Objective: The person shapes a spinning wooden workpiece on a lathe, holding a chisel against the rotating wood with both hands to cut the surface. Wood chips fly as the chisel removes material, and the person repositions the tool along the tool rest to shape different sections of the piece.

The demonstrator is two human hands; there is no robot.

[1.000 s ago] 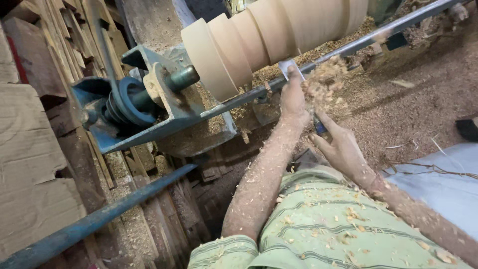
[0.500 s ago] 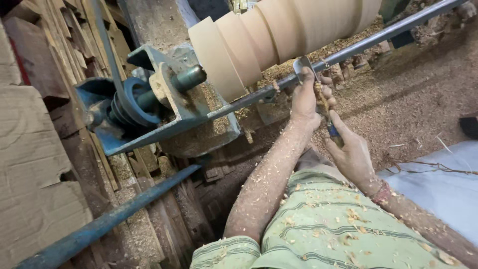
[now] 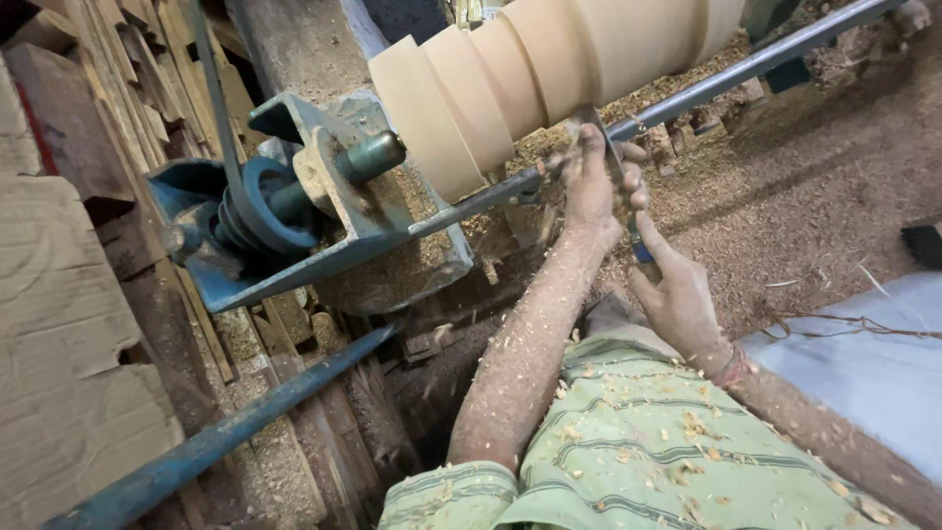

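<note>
The pale wooden workpiece (image 3: 549,74) lies on the lathe, its long axis running up-right from the blue headstock (image 3: 294,216). A chisel (image 3: 613,172) crosses the steel tool rest (image 3: 706,83) (blade tip blurred). The left hand (image 3: 597,182), nearer the wood, clamps the blade; the right hand (image 3: 677,294) grips the handle.

packages: none in view | labels: none | signs: none | screens: none

Chisel (image 3: 616,186) tip blurred behind left hand (image 3: 594,186)
</note>
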